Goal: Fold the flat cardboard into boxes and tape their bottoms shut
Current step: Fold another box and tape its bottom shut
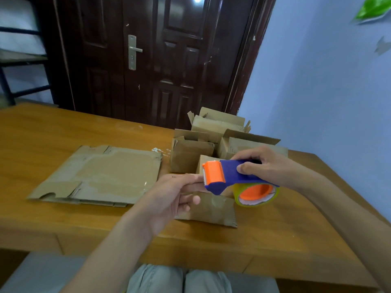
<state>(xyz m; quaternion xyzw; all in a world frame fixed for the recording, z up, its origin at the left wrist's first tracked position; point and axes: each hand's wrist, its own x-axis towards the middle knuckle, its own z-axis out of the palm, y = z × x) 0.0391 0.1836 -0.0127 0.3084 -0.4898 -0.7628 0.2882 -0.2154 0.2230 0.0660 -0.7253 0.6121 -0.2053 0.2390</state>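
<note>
R hand grips tape dispenser, L hand pinches tape end, no legible labels

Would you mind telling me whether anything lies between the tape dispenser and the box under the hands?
Only the left hand, whose fingers reach to the tape dispenser at its cutter end, above the box; nothing else visible does.

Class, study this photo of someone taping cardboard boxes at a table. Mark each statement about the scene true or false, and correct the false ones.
1. The right hand grips the blue and orange tape dispenser. True.
2. The left hand rests flat on the wooden table. False: its fingers reach to the dispenser's orange end.
3. The stack of flat brown cardboard lies left of the hands. True.
4. The folded brown cardboard boxes are stacked on the floor. False: they stand on the table.
</note>
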